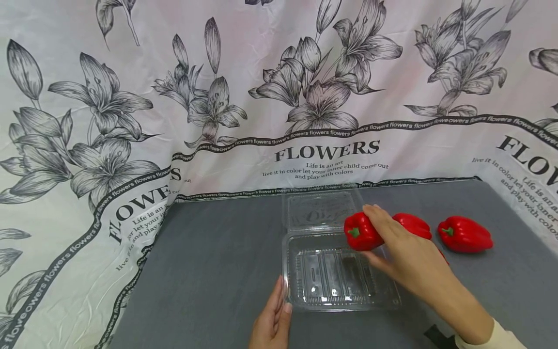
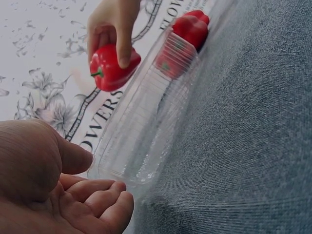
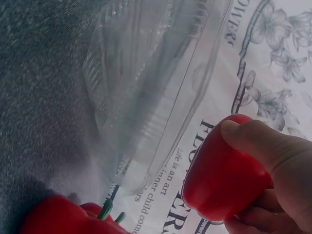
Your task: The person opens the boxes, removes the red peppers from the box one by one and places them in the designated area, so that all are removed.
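Note:
My right hand [image 1: 410, 257] grips a red bell pepper [image 1: 363, 231] with a green stem, thumb on one side and fingers on the other. It holds the pepper above the right part of an open clear plastic clamshell container [image 1: 289, 271]. In the left wrist view the held pepper [image 2: 112, 68] is off the table, its stem facing outward. At the container's near left corner is my left hand [image 1: 272, 317], its fingers loosely bent and the thumb apart from them; the fingertips appear to touch the container's side.
Right of the container lie more red bell peppers: one [image 1: 468, 234] at far right, another [image 1: 414, 225] partly behind my right hand, and a sliver of one below it. The container's lid [image 1: 322, 208] lies folded back toward the flower-printed cloth [image 1: 226, 169] behind the grey tabletop [image 1: 209, 271].

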Available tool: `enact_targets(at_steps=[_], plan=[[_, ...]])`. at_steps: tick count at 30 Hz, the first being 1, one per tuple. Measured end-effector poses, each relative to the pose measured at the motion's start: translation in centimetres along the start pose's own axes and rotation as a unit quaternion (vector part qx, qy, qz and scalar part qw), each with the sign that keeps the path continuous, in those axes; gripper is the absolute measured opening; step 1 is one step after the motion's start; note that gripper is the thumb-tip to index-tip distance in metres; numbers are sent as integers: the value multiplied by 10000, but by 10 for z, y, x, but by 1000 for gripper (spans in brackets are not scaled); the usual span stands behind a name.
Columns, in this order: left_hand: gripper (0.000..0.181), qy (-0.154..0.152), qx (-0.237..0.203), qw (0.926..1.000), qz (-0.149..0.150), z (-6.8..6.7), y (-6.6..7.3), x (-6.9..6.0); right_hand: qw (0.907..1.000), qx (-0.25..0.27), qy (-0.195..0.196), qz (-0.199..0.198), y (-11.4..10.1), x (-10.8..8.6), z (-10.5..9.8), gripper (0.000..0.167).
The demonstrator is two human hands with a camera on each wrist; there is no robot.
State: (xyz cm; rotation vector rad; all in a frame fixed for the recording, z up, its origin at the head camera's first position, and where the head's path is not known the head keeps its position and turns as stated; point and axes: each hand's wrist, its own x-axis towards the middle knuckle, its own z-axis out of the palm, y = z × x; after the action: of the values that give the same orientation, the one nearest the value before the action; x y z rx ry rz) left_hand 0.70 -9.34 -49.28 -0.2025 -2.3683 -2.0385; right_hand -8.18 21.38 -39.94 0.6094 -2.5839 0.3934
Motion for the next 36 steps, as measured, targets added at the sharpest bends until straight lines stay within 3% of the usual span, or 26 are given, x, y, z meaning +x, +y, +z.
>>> enact_targets(at_steps=[16, 28, 36], plan=[[56, 1, -69, 10000, 27, 0, 0, -1, 9990, 68, -98, 432, 14, -8, -15, 109], [57, -4, -46, 10000, 31, 1, 1, 0, 9988, 54, -89, 480, 21, -11, -19, 108], [56, 40, 17, 9999, 120, 1, 0, 0, 9965, 18, -330, 771, 29, -14, -25, 113]])
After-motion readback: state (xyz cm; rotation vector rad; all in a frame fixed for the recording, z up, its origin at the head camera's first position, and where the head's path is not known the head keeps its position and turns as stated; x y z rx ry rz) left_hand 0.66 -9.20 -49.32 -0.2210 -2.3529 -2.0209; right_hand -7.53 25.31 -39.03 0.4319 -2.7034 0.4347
